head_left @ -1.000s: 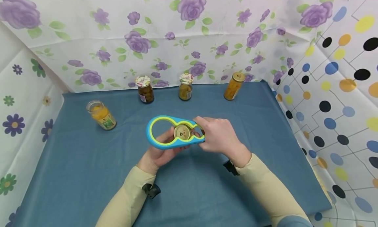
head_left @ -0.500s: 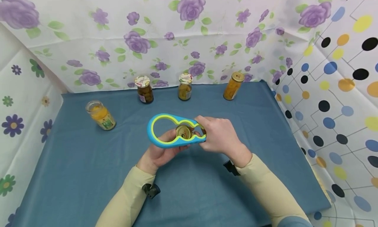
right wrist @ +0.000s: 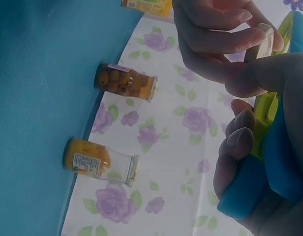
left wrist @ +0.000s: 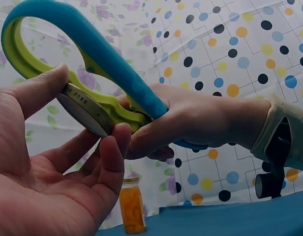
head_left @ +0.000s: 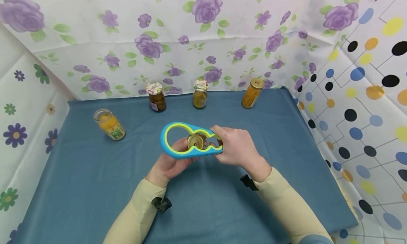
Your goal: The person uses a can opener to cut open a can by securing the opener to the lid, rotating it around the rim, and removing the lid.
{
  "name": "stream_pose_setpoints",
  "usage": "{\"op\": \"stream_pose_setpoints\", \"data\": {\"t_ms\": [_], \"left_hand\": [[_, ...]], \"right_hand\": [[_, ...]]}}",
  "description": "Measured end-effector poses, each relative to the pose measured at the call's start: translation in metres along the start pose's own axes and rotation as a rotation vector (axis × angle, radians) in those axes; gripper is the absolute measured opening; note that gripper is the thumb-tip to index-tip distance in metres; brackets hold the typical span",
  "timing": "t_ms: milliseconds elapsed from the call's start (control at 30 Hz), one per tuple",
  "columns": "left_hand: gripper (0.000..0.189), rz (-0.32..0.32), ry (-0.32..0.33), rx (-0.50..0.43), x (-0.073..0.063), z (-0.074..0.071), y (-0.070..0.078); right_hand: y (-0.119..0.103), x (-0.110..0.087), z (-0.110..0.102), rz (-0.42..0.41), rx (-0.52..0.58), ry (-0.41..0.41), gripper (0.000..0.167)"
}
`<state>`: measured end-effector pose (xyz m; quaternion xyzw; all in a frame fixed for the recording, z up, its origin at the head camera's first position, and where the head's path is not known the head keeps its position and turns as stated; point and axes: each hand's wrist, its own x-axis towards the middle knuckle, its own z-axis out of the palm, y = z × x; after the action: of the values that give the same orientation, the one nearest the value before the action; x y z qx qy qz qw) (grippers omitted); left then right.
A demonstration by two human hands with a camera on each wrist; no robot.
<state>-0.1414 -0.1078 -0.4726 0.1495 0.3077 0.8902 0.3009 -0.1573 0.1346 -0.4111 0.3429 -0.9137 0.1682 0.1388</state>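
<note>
Table (head_left: 79, 180), blue-covered, backed by a floral sheet (head_left: 178, 25). Near the back-left corner: one open jar (head_left: 110, 125), yellow contents, green label. At the back edge, left of its middle: one brown jar (head_left: 157, 100), patterned lid, dark round pieces inside. Above the middle of the table: left hand (head_left: 170, 166), thumb and fingers clamped on a gold lid (head_left: 195, 141), thumb on one side of its rim, fingertips on the opposite side. Ringed opener (head_left: 197, 154), blue outside, lime inside; the head view shows the lid within its middle opening, the left wrist view against the lime lining; cannot tell whether firmly seated. At the back edge, near its middle: one small jar (head_left: 200, 97), patterned lid, yellowish pieces. Right hand (head_left: 236, 145): fingers wrapped round the opener's narrow end, just beside the lid. Toward the back-right corner: one orange jar (head_left: 251, 95), gold-capped.
</note>
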Motion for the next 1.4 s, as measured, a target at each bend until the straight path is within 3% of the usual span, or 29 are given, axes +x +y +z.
{"op": "stream_pose_setpoints", "data": {"t_ms": [200, 667, 933, 1167, 1300, 1400], "left_hand": [[0.054, 0.002, 0.000, 0.011, -0.002, 0.002, 0.001], [0.027, 0.096, -0.024, 0.112, -0.007, -0.005, 0.010], [0.036, 0.193, -0.045, -0.054, -0.012, -0.004, 0.021], [0.025, 0.209, 0.041, -0.055, -0.017, -0.002, 0.031], [0.022, 0.255, 0.111, 0.042, -0.025, -0.005, 0.039], [0.021, 0.269, 0.174, 0.173, -0.034, -0.010, 0.045]], "right_hand": [[0.001, -0.002, 0.000, 0.007, -0.004, 0.005, 0.036], [0.005, -0.007, -0.001, 0.048, 0.007, -0.011, 0.031], [0.011, -0.016, -0.002, 0.113, 0.017, -0.018, 0.035], [0.014, -0.018, -0.001, 0.142, 0.035, -0.034, 0.034], [0.013, -0.019, -0.002, 0.151, 0.045, -0.049, 0.034], [0.012, -0.021, -0.001, 0.159, 0.050, -0.059, 0.034]]}}
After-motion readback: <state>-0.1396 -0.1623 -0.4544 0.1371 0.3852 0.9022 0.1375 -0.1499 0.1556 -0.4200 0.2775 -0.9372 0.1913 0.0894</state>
